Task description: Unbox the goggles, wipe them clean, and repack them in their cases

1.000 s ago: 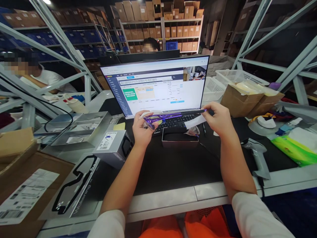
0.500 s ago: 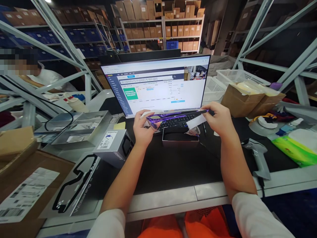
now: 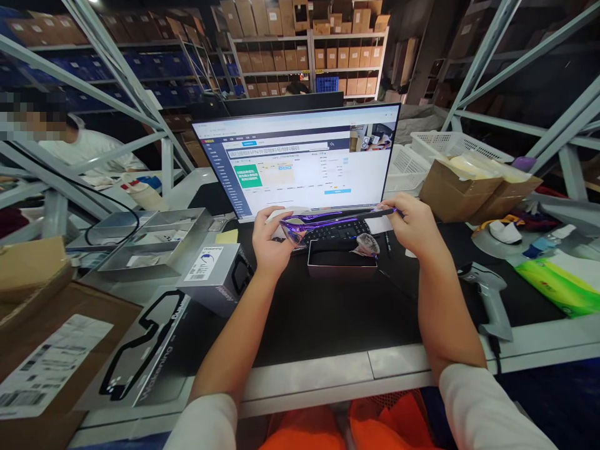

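A pair of purple-lensed glasses [image 3: 323,219] is stretched between my two hands, just above the keyboard [image 3: 344,231]. My left hand [image 3: 272,244] pinches its left end, with a bit of white material by the fingers. My right hand [image 3: 410,225] has its fingers closed on the dark right end. Some white paper or cloth [image 3: 379,225] shows beside the right fingertips. Below the glasses, an open shallow box [image 3: 342,270] holds a dark object and a clear crinkled plastic wrap [image 3: 367,245].
A monitor [image 3: 300,169] stands behind my hands. Grey printed boxes [image 3: 215,278] and a brown carton [image 3: 60,350] are on the left. To the right lie a barcode scanner [image 3: 487,297], a green tissue pack [image 3: 557,284] and a tape roll [image 3: 501,237]. A co-worker [image 3: 94,147] sits far left.
The white piece near my right hand has swung back, away from the open box, and the dark end of the glasses shows more. My left hand has barely moved.
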`<state>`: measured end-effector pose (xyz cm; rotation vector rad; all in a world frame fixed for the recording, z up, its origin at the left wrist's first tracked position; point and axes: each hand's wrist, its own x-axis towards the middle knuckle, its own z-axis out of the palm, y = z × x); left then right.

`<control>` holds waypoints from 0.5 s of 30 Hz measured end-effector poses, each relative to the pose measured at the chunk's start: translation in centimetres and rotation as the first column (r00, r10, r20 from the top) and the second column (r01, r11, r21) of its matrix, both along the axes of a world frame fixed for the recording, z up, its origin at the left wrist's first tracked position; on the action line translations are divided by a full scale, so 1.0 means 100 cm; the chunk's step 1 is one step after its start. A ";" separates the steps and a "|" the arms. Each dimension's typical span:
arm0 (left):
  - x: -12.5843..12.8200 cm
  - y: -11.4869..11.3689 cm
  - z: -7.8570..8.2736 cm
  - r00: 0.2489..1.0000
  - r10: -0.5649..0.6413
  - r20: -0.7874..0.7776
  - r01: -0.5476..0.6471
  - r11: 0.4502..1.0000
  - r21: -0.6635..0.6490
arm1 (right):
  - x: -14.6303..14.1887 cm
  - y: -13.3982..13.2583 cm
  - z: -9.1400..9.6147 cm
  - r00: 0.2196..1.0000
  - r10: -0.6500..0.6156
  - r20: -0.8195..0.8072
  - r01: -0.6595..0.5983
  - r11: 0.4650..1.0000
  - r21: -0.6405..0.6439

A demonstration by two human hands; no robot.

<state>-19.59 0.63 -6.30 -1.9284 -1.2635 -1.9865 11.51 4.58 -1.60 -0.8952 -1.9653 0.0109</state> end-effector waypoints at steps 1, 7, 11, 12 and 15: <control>0.000 0.000 0.000 1.000 -0.001 0.001 0.001 1.000 0.000 | 0.000 0.000 0.000 1.000 0.002 0.002 -0.002 1.000 -0.002; -0.001 0.001 0.000 1.000 0.001 0.008 -0.001 1.000 -0.004 | 0.000 0.002 -0.003 1.000 0.011 0.012 -0.011 1.000 -0.018; -0.001 0.001 0.000 1.000 0.006 -0.013 -0.006 1.000 -0.003 | 0.000 0.001 -0.003 1.000 0.008 0.020 -0.007 1.000 -0.025; 0.000 0.001 0.000 1.000 0.012 -0.021 -0.012 1.000 -0.002 | -0.001 0.000 -0.002 1.000 0.006 0.020 -0.006 1.000 -0.029; 0.001 0.000 0.000 0.998 0.035 -0.052 -0.035 0.999 0.007 | -0.002 -0.002 -0.001 1.000 0.000 0.022 0.001 0.998 -0.055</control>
